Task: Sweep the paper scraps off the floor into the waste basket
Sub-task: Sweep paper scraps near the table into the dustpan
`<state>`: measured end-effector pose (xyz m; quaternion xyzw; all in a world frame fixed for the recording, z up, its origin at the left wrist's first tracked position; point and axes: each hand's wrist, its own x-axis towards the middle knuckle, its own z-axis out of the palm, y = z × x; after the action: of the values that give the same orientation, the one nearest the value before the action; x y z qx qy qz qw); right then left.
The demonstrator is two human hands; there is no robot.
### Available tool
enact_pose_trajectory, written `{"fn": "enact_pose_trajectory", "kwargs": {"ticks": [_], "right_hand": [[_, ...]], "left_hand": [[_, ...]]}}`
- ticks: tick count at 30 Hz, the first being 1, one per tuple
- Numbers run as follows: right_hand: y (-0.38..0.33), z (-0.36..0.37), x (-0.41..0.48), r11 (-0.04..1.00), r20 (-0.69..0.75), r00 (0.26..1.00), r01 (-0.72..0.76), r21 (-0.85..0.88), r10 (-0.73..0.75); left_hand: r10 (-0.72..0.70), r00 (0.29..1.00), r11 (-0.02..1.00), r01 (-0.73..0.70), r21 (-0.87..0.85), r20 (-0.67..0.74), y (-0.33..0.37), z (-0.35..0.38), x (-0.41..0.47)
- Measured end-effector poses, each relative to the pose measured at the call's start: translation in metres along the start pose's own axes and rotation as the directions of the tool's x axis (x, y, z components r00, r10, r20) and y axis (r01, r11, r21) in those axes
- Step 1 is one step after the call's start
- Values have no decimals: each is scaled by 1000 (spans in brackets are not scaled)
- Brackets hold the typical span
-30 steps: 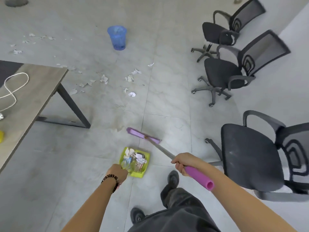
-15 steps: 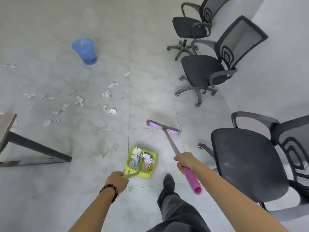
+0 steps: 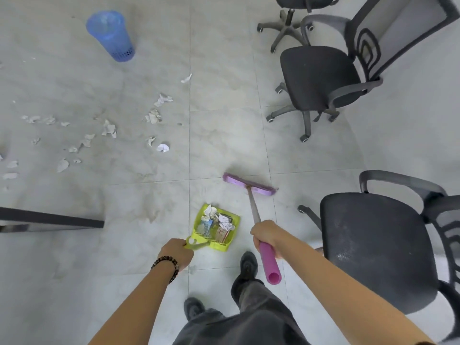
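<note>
My left hand point(image 3: 177, 255) grips the handle of a lime-green dustpan point(image 3: 216, 227) that holds several crumpled paper scraps. My right hand point(image 3: 266, 235) is closed around the purple broom point(image 3: 250, 184), whose head rests on the floor just beyond the pan, to its right. Several white paper scraps point(image 3: 109, 128) lie scattered across the grey tiles to the left and ahead. The blue waste basket point(image 3: 110, 36) stands upright at the far left of the floor, well beyond the scraps.
Three black mesh office chairs line the right side: one close beside my right arm point(image 3: 378, 247), one further ahead point(image 3: 321, 78), one at the top edge point(image 3: 296, 3). A dark table foot point(image 3: 49, 220) lies along the floor at the left. My shoes point(image 3: 247, 266) stand below the pan.
The view has swung and moved forward toward the basket; the table top has left the frame. Broom and dustpan have come along in my hands, the pan still loaded.
</note>
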<state>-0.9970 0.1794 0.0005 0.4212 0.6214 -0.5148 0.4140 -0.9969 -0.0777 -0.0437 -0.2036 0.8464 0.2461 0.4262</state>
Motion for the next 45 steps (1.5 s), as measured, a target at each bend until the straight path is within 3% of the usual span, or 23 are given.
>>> {"fn": "enact_pose_trajectory", "kwargs": {"ticks": [4,9,14,20,29,32,38,45], "right_hand": [[-36,12,-22,1000,113,993,14,-10,-13],[-99,33,-45,989,242,967,-106,107,77],[-151,113,-53,999,207,978,-23,37,14],[-226,213,-54,994,179,982,45,104,-64],[-317,254,-28,982,139,985,79,171,-104],[-367,256,5,987,101,985,130,98,-140],[-501,265,103,930,69,960,281,-237,-272],[-642,289,190,921,127,962,269,-281,-242]], "left_hand": [[20,1000,999,-19,-33,12,10,-30,17],[29,998,989,-35,-141,-48,6,-88,37],[57,993,965,-81,-249,-102,-30,-158,56],[103,976,955,-150,-255,-190,-80,-262,86],[41,972,963,-101,-250,-233,-92,-359,161],[-5,970,962,-62,-267,-244,-78,-386,194],[-158,964,917,63,-393,-215,-46,-437,260],[-301,936,908,224,-354,-181,-7,-486,305]]}}
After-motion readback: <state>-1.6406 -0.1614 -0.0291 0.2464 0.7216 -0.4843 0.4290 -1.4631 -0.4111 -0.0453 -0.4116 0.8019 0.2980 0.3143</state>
